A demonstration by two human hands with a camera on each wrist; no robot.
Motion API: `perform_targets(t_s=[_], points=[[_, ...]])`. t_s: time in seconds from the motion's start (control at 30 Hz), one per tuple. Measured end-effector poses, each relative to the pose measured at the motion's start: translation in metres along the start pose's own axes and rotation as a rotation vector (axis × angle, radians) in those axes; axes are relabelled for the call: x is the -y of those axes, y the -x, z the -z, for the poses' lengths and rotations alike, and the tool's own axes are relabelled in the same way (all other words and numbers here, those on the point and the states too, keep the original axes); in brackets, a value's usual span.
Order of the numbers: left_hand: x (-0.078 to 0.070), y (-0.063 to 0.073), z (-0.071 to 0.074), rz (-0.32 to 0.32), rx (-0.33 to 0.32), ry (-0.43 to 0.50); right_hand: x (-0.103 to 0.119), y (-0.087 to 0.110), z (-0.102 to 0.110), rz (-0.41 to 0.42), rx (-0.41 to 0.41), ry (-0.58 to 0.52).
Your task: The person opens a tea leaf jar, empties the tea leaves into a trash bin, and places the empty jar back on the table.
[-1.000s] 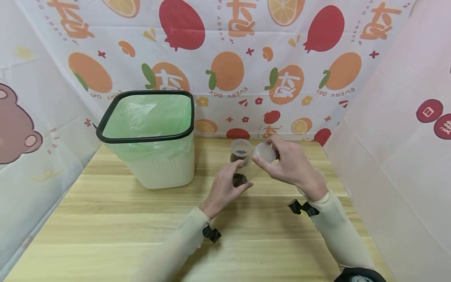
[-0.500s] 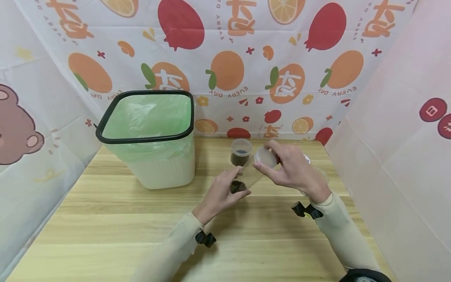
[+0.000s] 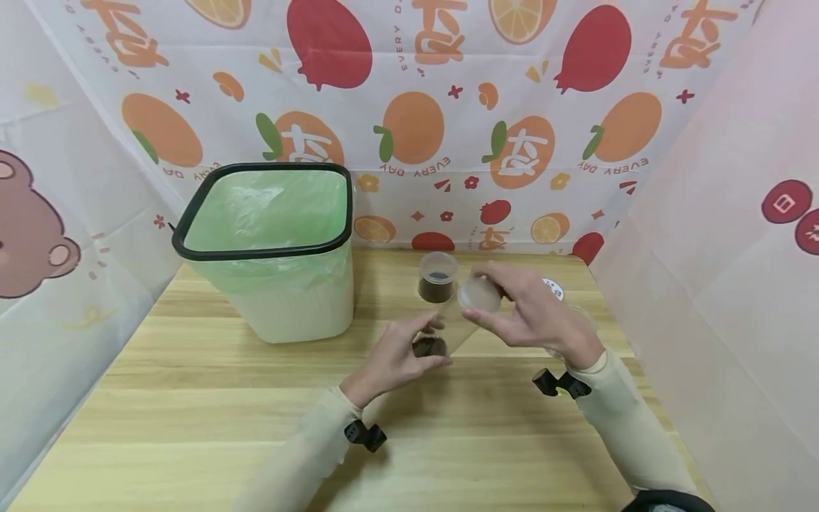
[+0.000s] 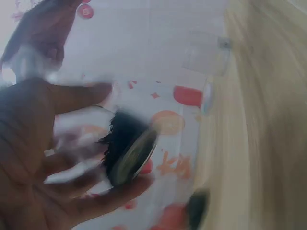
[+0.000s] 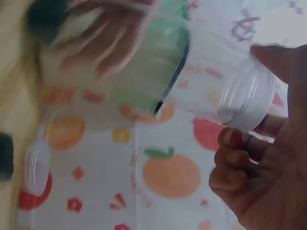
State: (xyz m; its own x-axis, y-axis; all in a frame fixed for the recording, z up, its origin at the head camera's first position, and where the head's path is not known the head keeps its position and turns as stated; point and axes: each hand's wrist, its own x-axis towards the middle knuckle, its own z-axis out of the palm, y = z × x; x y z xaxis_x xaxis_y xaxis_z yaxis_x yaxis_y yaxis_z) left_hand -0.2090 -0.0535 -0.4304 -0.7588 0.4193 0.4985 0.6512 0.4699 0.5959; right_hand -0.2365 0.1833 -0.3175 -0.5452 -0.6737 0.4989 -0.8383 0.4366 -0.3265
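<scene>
A clear plastic jar is held tilted above the table between both hands. Dark, bristly-looking contents lie at its lower end; their kind is unclear. My left hand grips that lower end, thumb on one side and fingers on the other, blurred in the left wrist view. At the upper end, my right hand pinches the translucent lid between thumb and fingers. In the right wrist view the lid's ridged rim sits at the jar's mouth. Just behind stands a second clear jar with dark contents.
A bin with a green liner and black rim stands at the left. Right of the hands lies a round white printed disc. Another clear container is partly hidden behind the right wrist. Patterned cloth encloses the wooden table.
Both hands have lowered the tilted jar slightly toward the near side, the left hand also drifting left. More of the disc and the second jar shows now.
</scene>
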Motion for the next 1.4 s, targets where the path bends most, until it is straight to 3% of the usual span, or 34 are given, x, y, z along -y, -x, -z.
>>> perform_targets(t_s=[0.2,0.47,0.57,0.73,0.87,0.97,1.17,1.4], points=[[0.003,0.005,0.006,0.05,0.079,0.112,0.012,-0.001,0.006,0.114,0.101,-0.052],[0.004,0.01,0.018,0.056,0.065,0.037,0.02,0.002,0.02,0.214,0.147,-0.174],[0.002,0.01,0.02,0.069,0.041,0.007,0.024,0.0,0.023,0.147,0.094,-0.195],[0.0,0.01,0.023,0.081,0.024,-0.025,0.029,-0.005,0.022,-0.066,0.008,-0.067],[-0.002,0.012,0.022,0.059,0.015,-0.061,0.032,-0.007,0.016,-0.217,0.02,0.036],[-0.004,0.014,0.02,0.051,0.001,-0.096,0.034,-0.008,0.01,-0.282,0.046,0.131],[-0.01,0.015,0.019,0.102,-0.009,-0.202,0.036,-0.011,-0.002,-0.301,0.039,0.306],[-0.013,0.017,0.021,0.13,-0.014,-0.226,0.034,-0.01,-0.003,-0.226,0.07,0.233]])
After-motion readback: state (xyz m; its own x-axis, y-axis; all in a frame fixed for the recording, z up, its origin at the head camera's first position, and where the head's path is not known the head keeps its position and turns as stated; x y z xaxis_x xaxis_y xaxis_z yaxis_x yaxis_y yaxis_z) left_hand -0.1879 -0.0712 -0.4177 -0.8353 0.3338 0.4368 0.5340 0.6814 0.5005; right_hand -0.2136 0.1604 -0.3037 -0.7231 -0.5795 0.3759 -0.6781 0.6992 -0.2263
